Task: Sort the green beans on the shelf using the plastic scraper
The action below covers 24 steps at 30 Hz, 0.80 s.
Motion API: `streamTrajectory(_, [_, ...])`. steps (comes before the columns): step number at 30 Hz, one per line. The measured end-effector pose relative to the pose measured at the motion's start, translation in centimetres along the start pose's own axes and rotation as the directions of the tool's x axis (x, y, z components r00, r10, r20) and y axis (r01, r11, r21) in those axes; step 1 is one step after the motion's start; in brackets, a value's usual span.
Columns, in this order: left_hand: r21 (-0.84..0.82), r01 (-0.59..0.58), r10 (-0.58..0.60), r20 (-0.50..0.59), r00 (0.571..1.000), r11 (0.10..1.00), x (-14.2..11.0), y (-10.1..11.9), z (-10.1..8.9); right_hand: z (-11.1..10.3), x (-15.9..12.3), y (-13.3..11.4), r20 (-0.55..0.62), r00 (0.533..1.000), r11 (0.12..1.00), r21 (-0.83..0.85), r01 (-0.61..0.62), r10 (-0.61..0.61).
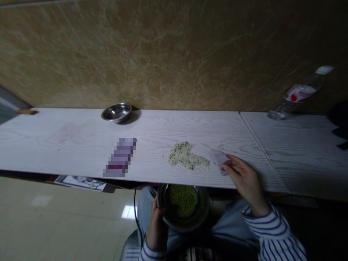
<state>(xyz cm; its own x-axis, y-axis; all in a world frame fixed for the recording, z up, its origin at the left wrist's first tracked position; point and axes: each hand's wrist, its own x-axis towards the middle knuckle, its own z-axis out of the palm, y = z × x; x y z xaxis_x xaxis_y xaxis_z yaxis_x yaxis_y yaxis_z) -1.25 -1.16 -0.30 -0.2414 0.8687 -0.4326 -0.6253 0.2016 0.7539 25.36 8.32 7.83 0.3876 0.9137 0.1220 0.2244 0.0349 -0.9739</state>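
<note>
My left hand (pixel 159 226) grips the left rim of a metal bowl (pixel 205 210) held over my lap, just below the table's front edge. Small green beans (pixel 182 199) cover its bottom. Over the tabletop, my right hand (pixel 241 175) pinches a thin, see-through piece of plastic (pixel 219 159) between thumb and fingers; its exact kind is unclear. Left of the plastic lies a spread pile of white rice grains mixed with green bits (pixel 186 157), flat on the table. The plastic's left edge is close to the pile; whether they touch is hard to see.
A smaller metal bowl (pixel 116 113) stands near the wall on the pale wooden table (pixel 152 134). A blurred-out flat item (pixel 120 157) lies left of the pile. At the far right a clear bottle (pixel 300 93) with a white cap stands by a dark object (pixel 339 121).
</note>
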Motion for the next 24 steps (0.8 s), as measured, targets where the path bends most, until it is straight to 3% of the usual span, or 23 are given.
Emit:
streamTrajectory(4, [-0.01,0.032,-0.032,-0.012,0.999,0.999,0.1,0.0,-0.2,-0.4,-0.1,-0.8,0.191,0.969,0.957,-0.217,0.195,-0.154])
streamTrajectory(8, [-0.013,0.036,-0.036,-0.015,0.999,0.999,0.3,-0.2,-0.1,0.6,0.1,-2.7,0.44,0.843,0.841,-0.286,0.459,-0.31])
streamTrajectory(11, [-0.029,0.038,-0.038,-0.002,0.999,0.999,0.5,-0.3,-0.2,1.7,0.7,-3.6,0.522,0.785,0.786,-0.306,0.538,-0.334])
streamTrajectory(17, [-0.041,0.032,-0.033,-0.024,0.999,0.999,0.7,-0.3,-0.6,3.1,2.6,-3.0,0.533,0.772,0.75,-0.337,0.57,-0.347])
streamTrajectory(24, [-0.034,0.035,-0.036,-0.031,0.999,0.999,0.7,-0.7,-0.9,4.5,5.2,-2.9,0.538,0.783,0.774,-0.333,0.538,-0.312])
